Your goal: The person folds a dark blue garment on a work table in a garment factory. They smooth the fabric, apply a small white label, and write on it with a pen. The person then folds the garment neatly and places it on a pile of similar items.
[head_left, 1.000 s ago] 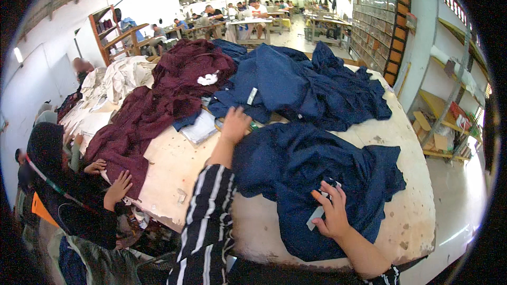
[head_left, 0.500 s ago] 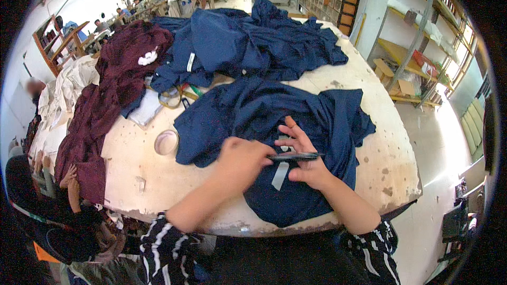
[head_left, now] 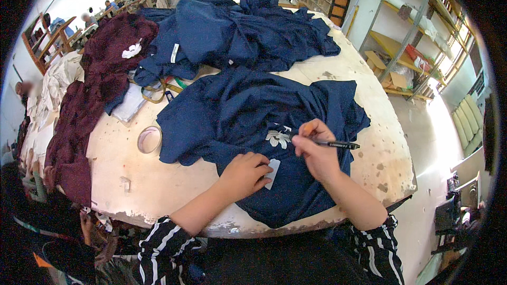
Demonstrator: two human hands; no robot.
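Note:
A dark navy garment (head_left: 248, 103) lies rumpled on the table in front of me, with a white flower design (head_left: 277, 138) on it. My left hand (head_left: 245, 175) rests on the cloth, its fingers apart and slightly bent. Its fingertips touch the edge of a white strip (head_left: 273, 174) lying on the garment, partly under them. Just right of the flower, my right hand (head_left: 318, 154) is closed around a black pen (head_left: 344, 144). One end of the pen sticks out to the right; the other end is largely hidden by the fingers.
More navy garments (head_left: 227, 31) lie heaped at the back. A maroon garment (head_left: 87, 111) and cream cloth (head_left: 60, 76) lie along the left. A tape roll (head_left: 149, 140) sits left of the garment. Metal shelving (head_left: 409, 37) stands beyond the table (head_left: 383, 153) on the right. People sit working far behind.
My hands have parted. The pen, held across between both hands before, is now in my right hand alone. My left hand has come down onto the garment, and the flower design is uncovered.

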